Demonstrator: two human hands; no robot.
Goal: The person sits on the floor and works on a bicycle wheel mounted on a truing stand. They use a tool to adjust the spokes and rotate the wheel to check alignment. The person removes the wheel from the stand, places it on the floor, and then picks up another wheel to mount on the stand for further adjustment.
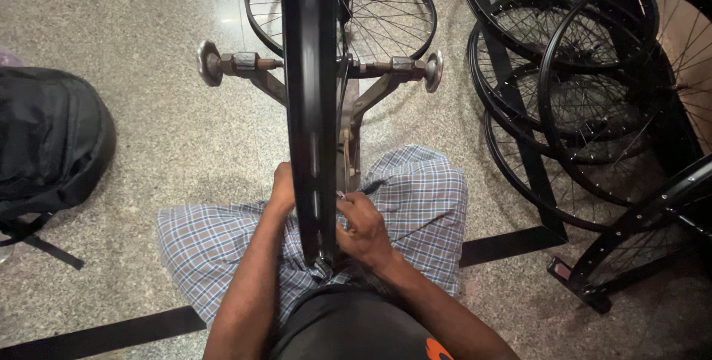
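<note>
The black wheel rim (pixel 310 108) stands upright and edge-on between the person's knees, clamped at its axle in a metal truing stand (pixel 356 104). Its outer band is smooth, matte and dark, with a row of small spoke holes down the centre.

The left hand (pixel 282 189) lies against the left side of the rim near its lower part; its fingers are hidden behind the band, so their grip cannot be told. The right hand (pixel 363 223) sits on the right side of the rim, fingers curled and pinching a small metallic tool (pixel 342 196) close against it. The rim passes directly between both hands.

Checked blue-grey cloth (pixel 415 197) covers the legs. The stand has grey forked arms and round knobs (pixel 210 62) at each end. The floor (pixel 148 19) is speckled polished stone crossed by black strips. A black backpack (pixel 48 137) lies left. Further black spoked wheels (pixel 593 86) lean stacked at right, and another (pixel 386 4) lies behind the stand.
</note>
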